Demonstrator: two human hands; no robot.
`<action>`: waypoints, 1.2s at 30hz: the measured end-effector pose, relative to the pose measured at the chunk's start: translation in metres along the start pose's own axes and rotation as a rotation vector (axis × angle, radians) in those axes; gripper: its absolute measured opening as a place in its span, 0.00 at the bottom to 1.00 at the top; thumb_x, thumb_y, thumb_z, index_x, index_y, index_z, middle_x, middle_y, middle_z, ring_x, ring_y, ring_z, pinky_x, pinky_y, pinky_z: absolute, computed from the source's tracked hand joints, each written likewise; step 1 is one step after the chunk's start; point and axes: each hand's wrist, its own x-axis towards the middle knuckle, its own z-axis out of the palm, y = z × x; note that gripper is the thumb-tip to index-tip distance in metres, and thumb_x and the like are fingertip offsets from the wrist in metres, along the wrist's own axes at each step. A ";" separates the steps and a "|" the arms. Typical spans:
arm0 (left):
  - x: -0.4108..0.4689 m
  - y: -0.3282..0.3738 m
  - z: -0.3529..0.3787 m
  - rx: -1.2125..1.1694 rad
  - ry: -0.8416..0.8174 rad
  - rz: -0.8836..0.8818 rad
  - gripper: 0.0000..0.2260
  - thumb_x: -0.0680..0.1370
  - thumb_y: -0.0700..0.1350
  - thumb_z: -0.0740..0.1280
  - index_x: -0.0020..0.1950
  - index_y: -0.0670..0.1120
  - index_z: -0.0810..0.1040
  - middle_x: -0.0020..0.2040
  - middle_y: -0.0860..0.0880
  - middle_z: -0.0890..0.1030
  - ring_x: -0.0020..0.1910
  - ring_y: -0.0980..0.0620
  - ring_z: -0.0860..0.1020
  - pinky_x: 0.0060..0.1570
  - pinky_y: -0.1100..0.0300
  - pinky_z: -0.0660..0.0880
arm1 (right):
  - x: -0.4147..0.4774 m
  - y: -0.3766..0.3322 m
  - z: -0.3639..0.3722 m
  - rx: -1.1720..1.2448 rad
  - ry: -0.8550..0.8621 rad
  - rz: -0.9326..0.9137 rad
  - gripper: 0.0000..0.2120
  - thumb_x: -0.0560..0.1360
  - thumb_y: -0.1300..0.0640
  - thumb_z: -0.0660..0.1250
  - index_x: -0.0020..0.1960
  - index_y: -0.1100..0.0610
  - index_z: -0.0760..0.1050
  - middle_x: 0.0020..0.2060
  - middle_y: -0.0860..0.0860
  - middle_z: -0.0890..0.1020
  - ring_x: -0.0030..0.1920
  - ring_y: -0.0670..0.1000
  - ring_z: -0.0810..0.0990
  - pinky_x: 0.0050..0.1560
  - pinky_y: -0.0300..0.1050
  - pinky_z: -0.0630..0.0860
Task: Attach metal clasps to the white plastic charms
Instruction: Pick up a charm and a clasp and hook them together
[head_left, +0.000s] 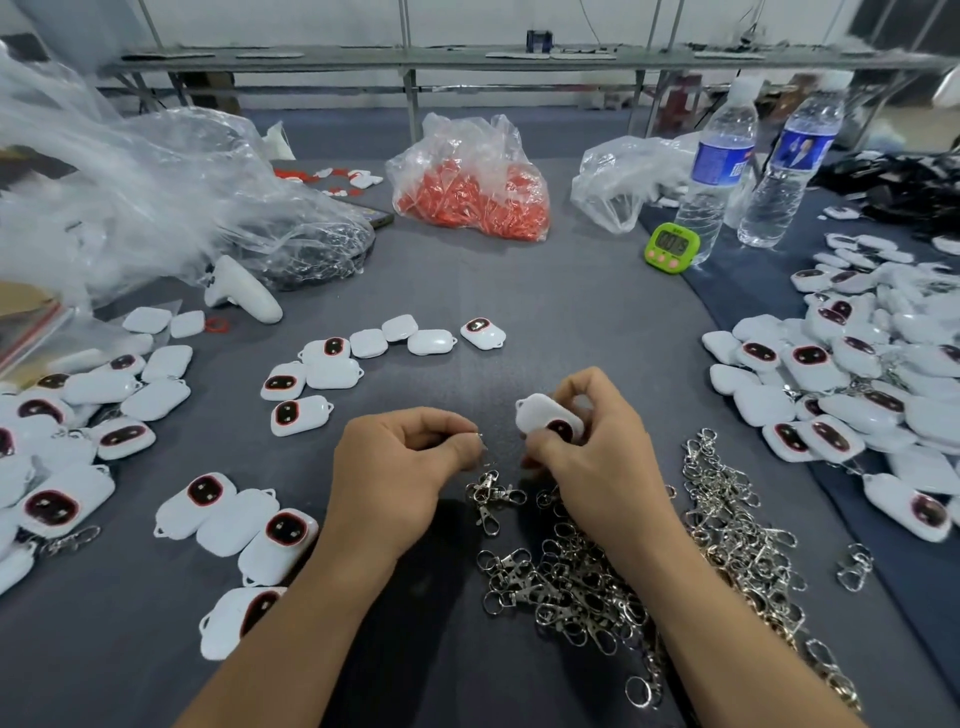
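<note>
a white rounded charm (545, 415) with a dark, red-rimmed face is held tilted in the right hand (597, 452); the left hand (400, 462) pinches a thin clasp ring (483, 441). silver clasps (597, 587) lie heaped on the bench (545, 312), more charms (831, 374) scattered around.

On the counter (571, 322) a heap of clasps (587, 587) lies nearest, just right of centre, with scattered charms (332, 373) to its left and a pile of charms (810, 358) at far right. Behind, a bag of small parts (467, 192) sits mid-counter, with a timer (671, 247) and two bottles (719, 156) to its right and loose plastic bags (130, 182) at far left
</note>
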 end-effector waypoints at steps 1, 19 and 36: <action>0.000 0.001 0.001 -0.063 -0.006 -0.026 0.11 0.71 0.37 0.78 0.39 0.55 0.87 0.36 0.50 0.86 0.37 0.52 0.86 0.40 0.59 0.80 | -0.001 -0.002 0.001 0.155 -0.081 0.055 0.13 0.70 0.63 0.72 0.46 0.48 0.74 0.35 0.51 0.84 0.33 0.53 0.84 0.34 0.52 0.80; -0.004 0.006 0.003 -0.352 -0.146 -0.009 0.17 0.70 0.28 0.74 0.44 0.50 0.88 0.38 0.48 0.83 0.38 0.56 0.80 0.43 0.66 0.78 | -0.005 -0.013 -0.001 0.426 -0.265 0.158 0.03 0.63 0.59 0.75 0.33 0.53 0.82 0.31 0.55 0.80 0.26 0.48 0.73 0.27 0.38 0.66; -0.004 0.001 0.009 -0.178 0.009 0.038 0.10 0.71 0.38 0.78 0.42 0.55 0.88 0.40 0.52 0.87 0.41 0.58 0.85 0.43 0.68 0.78 | -0.001 -0.006 -0.006 0.331 -0.173 0.162 0.04 0.62 0.61 0.75 0.32 0.55 0.80 0.28 0.51 0.77 0.27 0.47 0.71 0.28 0.36 0.68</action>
